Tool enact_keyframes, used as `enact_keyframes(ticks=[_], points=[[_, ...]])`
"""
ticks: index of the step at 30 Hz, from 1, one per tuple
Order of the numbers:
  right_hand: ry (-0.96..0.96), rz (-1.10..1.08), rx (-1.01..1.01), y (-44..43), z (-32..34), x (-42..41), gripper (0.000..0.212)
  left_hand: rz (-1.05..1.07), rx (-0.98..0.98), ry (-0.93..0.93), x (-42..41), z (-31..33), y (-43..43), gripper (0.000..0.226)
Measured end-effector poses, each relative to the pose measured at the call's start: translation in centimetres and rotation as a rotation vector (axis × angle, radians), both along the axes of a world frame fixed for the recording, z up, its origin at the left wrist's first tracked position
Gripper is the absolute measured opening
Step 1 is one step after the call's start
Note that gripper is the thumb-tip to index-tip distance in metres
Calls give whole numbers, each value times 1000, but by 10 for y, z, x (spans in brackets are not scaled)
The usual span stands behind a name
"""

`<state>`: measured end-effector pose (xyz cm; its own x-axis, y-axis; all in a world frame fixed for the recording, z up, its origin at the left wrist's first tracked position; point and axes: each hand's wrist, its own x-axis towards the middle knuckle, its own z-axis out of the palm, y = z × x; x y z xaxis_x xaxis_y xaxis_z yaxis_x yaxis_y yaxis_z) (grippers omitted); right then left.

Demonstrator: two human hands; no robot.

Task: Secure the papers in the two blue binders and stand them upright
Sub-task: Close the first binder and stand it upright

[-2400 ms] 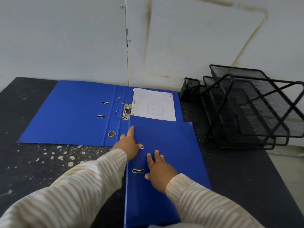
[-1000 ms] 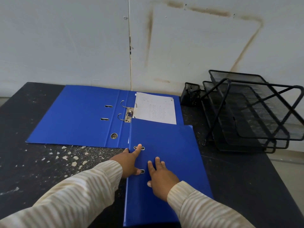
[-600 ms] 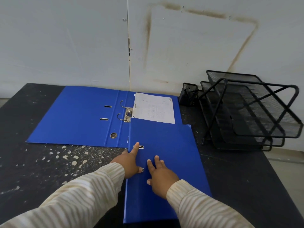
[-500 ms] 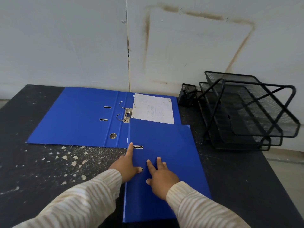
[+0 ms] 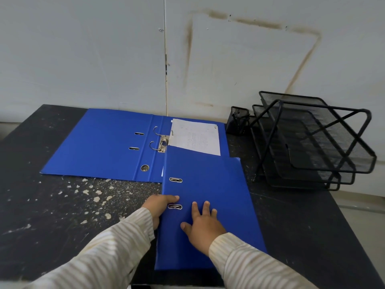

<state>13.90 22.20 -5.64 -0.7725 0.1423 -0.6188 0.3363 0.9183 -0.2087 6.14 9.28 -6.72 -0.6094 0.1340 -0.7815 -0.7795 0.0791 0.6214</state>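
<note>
A closed blue binder (image 5: 210,184) lies flat on the black table, its far corner resting on an open blue binder (image 5: 100,144). The open binder has its metal rings (image 5: 159,140) apart, and a sheet of white paper (image 5: 195,138) lies on its right half. My left hand (image 5: 159,207) wraps the closed binder's spine edge beside the lower metal slot, fingers on the cover. My right hand (image 5: 203,225) lies flat on the same cover with its fingers spread and holds nothing.
A black wire-mesh letter tray (image 5: 312,142) stands at the right against the wall, with a small mesh cup (image 5: 239,120) beside it. The black table top (image 5: 73,205) carries pale flecks at the left. The wall runs close behind the open binder.
My left hand has slid back from the upper slot to the spine edge by the lower slot and curled around it. My right hand has stayed flat on the cover.
</note>
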Motion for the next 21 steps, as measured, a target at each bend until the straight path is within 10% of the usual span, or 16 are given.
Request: enact_keyframes(ticks=[10, 15, 21], points=[[97, -20, -81, 5, 33, 16, 72, 72, 271, 87, 11, 13, -3, 68], [211, -44, -98, 0, 58, 21, 78, 71, 317, 224, 14, 44, 0, 39], [386, -122, -235, -10, 88, 10, 84, -36, 386, 451, 3, 85, -6, 56]])
